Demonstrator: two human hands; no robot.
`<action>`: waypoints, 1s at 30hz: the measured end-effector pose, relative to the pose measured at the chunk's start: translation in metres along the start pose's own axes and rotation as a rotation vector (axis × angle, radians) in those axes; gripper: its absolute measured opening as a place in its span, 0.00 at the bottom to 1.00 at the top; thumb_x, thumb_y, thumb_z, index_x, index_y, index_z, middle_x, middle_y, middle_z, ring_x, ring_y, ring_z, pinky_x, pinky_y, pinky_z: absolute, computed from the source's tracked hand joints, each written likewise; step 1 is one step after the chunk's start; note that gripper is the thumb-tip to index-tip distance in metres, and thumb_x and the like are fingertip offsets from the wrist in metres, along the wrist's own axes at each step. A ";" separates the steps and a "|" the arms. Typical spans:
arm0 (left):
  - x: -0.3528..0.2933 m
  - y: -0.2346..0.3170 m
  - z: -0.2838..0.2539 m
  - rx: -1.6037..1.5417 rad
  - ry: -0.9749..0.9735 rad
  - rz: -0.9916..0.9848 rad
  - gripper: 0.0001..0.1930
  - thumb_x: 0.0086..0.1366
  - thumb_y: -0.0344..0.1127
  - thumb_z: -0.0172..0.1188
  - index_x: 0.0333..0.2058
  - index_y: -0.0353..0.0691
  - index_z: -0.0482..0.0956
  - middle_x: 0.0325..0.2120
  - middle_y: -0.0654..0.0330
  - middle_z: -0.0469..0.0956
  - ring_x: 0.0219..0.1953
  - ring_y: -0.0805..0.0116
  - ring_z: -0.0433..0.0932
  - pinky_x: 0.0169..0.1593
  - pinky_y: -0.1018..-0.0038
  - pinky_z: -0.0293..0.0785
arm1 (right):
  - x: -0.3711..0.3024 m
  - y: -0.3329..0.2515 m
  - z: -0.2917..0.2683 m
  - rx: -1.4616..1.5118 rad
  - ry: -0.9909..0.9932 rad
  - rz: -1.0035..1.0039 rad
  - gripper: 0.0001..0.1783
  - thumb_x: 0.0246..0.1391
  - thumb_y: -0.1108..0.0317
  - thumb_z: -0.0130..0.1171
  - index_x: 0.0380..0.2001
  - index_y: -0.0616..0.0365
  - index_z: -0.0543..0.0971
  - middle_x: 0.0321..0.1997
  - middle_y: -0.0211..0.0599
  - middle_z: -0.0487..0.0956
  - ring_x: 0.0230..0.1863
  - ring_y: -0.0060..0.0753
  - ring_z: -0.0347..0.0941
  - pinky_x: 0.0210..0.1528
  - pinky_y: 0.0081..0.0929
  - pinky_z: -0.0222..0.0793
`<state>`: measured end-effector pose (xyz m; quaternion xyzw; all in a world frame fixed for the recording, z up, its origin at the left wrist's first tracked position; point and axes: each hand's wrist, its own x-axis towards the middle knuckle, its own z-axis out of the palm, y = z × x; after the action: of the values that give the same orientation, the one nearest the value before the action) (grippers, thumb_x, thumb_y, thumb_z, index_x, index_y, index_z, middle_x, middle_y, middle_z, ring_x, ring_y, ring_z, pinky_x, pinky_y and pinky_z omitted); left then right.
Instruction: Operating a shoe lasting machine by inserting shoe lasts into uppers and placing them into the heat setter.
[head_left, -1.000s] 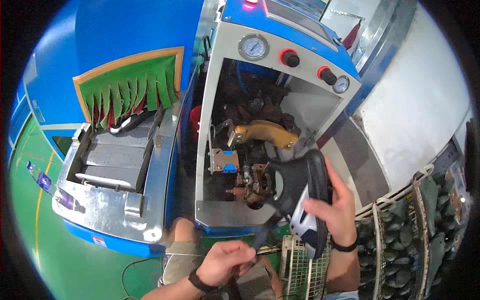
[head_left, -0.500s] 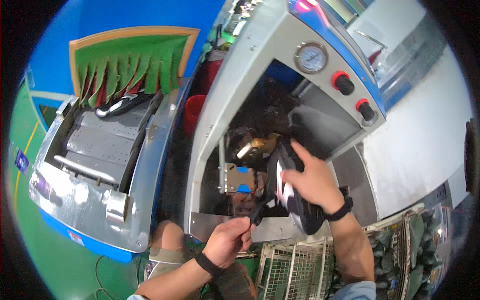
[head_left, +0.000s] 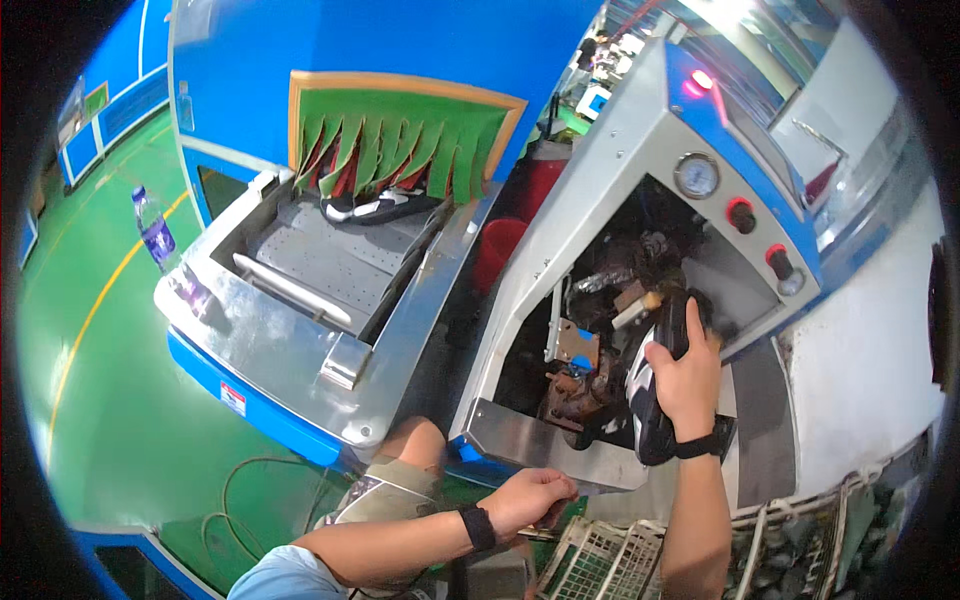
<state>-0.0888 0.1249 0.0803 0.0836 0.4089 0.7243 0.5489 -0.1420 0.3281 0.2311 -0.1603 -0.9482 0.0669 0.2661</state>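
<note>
Shoe, 1, black with white panels (head_left: 650,415): at the open front of a white-and-blue machine (head_left: 545,300), long axis running roughly up and down the view. Held in the right hand (head_left: 690,390), thumb on the near side, index finger stretched along the upper part.

Left hand (head_left: 527,502): low, near the machine's front lip, fingers drawn together; whether anything is pinched there cannot be told (a small dark patch shows just below). Black bands, 2, 1 on each wrist.

Machine fittings: brown metal plate with blue patches (head_left: 578,347), inside the opening; round gauge (head_left: 697,175), 1; red-and-black knobs, 2, on the frame; lit red lamp (head_left: 700,80), on top.

To the left: conveyor (head_left: 325,255) in a metal surround, bearing a second shoe (head_left: 380,207), black and white, partly beneath a green fringed curtain (head_left: 400,130). Bottle with purple label (head_left: 156,235), 1, upright near the surround's left corner. Red bin (head_left: 500,250), between the 2 units.

Below: pale wire basket (head_left: 590,560).
</note>
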 end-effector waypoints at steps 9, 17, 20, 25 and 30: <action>-0.060 0.023 0.011 -0.033 -0.223 0.090 0.27 0.72 0.54 0.52 0.58 0.38 0.71 0.42 0.56 0.79 0.39 0.69 0.81 0.42 0.74 0.78 | -0.184 -0.024 -0.050 -0.063 0.201 -0.079 0.46 0.48 0.67 0.68 0.70 0.55 0.60 0.59 0.71 0.66 0.58 0.74 0.66 0.55 0.53 0.66; -0.056 -0.014 -0.005 -0.136 -0.162 -0.263 0.28 0.64 0.60 0.60 0.47 0.38 0.79 0.35 0.59 0.82 0.34 0.71 0.81 0.38 0.75 0.79 | -0.197 -0.041 -0.087 1.178 -0.366 0.473 0.41 0.56 0.63 0.65 0.68 0.64 0.60 0.63 0.62 0.67 0.61 0.57 0.70 0.63 0.51 0.67; -0.064 -0.038 -0.029 0.317 -0.026 -0.163 0.25 0.64 0.55 0.61 0.44 0.36 0.81 0.35 0.62 0.81 0.34 0.75 0.77 0.40 0.78 0.73 | -0.102 -0.015 -0.033 1.931 -0.391 0.799 0.25 0.64 0.66 0.56 0.59 0.68 0.66 0.56 0.53 0.75 0.55 0.52 0.75 0.59 0.51 0.73; -0.087 -0.040 -0.002 0.465 0.058 -0.198 0.20 0.61 0.38 0.64 0.46 0.28 0.78 0.37 0.59 0.81 0.37 0.71 0.77 0.43 0.72 0.73 | -0.115 -0.011 -0.021 1.957 -0.166 0.534 0.37 0.54 0.67 0.66 0.65 0.61 0.65 0.52 0.42 0.78 0.49 0.32 0.78 0.52 0.31 0.76; -0.093 -0.074 -0.011 0.450 0.010 -0.231 0.13 0.60 0.39 0.68 0.34 0.32 0.81 0.28 0.65 0.79 0.27 0.72 0.73 0.31 0.71 0.70 | -0.263 0.032 -0.063 0.748 0.140 0.078 0.47 0.45 0.73 0.69 0.70 0.57 0.61 0.62 0.52 0.71 0.57 0.42 0.73 0.60 0.32 0.67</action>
<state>-0.0055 0.0443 0.0531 0.1529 0.5694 0.5480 0.5934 0.1123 0.2718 0.1508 -0.0922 -0.8308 0.4074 0.3678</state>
